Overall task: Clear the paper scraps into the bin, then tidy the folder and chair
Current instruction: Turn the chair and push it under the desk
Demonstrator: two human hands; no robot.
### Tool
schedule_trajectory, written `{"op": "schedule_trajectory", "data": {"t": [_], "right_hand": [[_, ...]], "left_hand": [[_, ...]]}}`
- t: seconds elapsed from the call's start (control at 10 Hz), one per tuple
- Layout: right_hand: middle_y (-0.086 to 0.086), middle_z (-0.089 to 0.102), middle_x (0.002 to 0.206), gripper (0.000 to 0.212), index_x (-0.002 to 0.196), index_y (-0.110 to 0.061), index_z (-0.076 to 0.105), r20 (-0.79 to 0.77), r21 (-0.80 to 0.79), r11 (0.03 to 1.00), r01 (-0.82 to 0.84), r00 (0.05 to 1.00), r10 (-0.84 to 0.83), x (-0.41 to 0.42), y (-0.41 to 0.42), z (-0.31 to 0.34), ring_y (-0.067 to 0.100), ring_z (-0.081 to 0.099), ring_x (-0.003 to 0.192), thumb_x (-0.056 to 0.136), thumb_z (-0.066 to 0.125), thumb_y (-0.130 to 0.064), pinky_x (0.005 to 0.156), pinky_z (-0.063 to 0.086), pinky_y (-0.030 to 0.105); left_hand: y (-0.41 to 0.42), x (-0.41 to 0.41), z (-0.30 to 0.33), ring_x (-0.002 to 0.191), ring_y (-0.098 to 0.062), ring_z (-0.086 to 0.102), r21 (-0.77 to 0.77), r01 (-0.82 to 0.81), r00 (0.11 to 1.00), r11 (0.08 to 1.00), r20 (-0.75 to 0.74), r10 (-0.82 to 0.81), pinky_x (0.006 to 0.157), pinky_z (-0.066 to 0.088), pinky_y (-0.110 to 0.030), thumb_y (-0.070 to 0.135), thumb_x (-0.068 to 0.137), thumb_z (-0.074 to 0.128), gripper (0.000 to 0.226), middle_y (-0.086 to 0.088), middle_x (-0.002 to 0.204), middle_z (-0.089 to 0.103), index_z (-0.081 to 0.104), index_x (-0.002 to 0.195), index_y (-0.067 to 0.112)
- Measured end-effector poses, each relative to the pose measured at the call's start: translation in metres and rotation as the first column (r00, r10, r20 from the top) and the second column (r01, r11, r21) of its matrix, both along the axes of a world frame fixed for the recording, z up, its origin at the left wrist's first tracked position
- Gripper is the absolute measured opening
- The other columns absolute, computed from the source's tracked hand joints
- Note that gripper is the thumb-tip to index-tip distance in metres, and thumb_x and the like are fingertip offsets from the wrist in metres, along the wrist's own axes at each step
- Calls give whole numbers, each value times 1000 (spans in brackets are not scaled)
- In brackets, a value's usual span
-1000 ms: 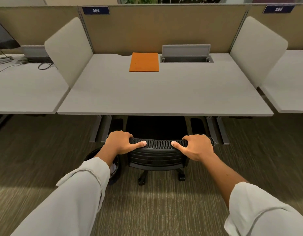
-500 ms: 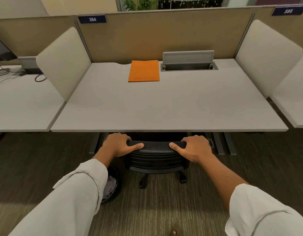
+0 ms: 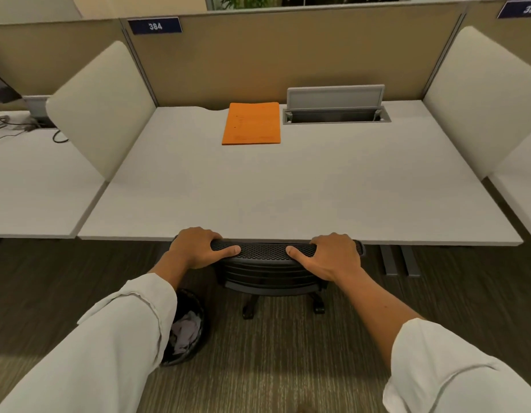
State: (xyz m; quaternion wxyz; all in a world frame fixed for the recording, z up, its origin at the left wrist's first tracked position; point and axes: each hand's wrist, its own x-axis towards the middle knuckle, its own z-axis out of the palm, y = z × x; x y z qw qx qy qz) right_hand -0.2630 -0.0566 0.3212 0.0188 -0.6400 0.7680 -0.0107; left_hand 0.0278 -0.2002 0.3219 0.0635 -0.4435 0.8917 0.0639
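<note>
A black mesh office chair (image 3: 267, 269) stands tucked under the grey desk (image 3: 288, 204), its backrest top against the desk's front edge. My left hand (image 3: 198, 248) grips the left end of the backrest top, and my right hand (image 3: 332, 254) grips the right end. An orange folder (image 3: 252, 123) lies flat and closed at the back of the desk, left of the cable tray. A black bin (image 3: 186, 329) with crumpled paper scraps (image 3: 183, 332) inside sits on the floor by my left forearm, which partly hides it.
Beige side dividers (image 3: 103, 114) flank the desk, with a tan back panel (image 3: 288, 55) behind. A grey cable tray with raised lid (image 3: 335, 108) sits at the back. Neighbouring desks lie left and right; cables and a monitor are far left. Carpet covers the floor.
The chair has rolled forward under the desk with both hands on its backrest, and I have stepped closer, so the desk fills more of the view.
</note>
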Motion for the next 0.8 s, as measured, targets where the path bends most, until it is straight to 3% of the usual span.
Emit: {"op": "schedule_trajectory", "data": {"t": [0.4, 0.5, 0.6, 0.7, 0.8], "right_hand": [[-5, 61, 58, 95, 66, -21, 66, 21, 20, 1000, 10, 1000, -10, -2, -7, -7, 17, 61, 59, 71, 11, -98, 68, 53, 31], [-2, 74, 79, 101, 88, -20, 74, 26, 2, 999, 33, 999, -33, -3, -7, -9, 21, 70, 79, 71, 11, -97, 76, 52, 34], [3, 73, 118, 105, 120, -19, 67, 29, 52, 997, 52, 998, -54, -1, -7, -9, 24, 66, 109, 74, 13, -95, 97, 46, 43], [6, 35, 162, 112, 154, -17, 34, 93, 189, 979, 77, 991, -96, 3, -6, -4, 24, 31, 150, 76, 12, -93, 122, 12, 58], [5, 12, 169, 112, 160, -17, 14, 118, 158, 982, 109, 985, -128, 5, -8, 11, 21, 9, 157, 77, 9, -92, 123, 0, 61]], "left_hand": [[-2, 1, -2, 68, -13, 63, 23, -11, 1000, 1000, -23, 11, 64, 50, -27, 102, 59, 3, 108, 6, 75, 70, 72, 92, 27], [-2, 1, -1, 70, -13, 63, 43, -19, 999, 999, -30, 21, 66, 51, -28, 103, 59, 3, 109, 6, 75, 70, 72, 92, 25], [2, 0, 0, 90, -20, 68, 71, -33, 999, 997, -17, 35, 80, 52, -34, 105, 53, 1, 124, 1, 98, 75, 70, 110, 19], [2, -2, 7, 116, -26, 61, 121, -64, 998, 991, 27, 62, 96, 45, -40, 103, 55, 7, 126, -4, 130, 65, 58, 130, 15], [5, -9, 17, 151, -25, 25, 162, -80, 997, 983, 35, 76, 123, 16, -47, 94, 69, 13, 120, -8, 163, 28, 30, 154, 12]]}}
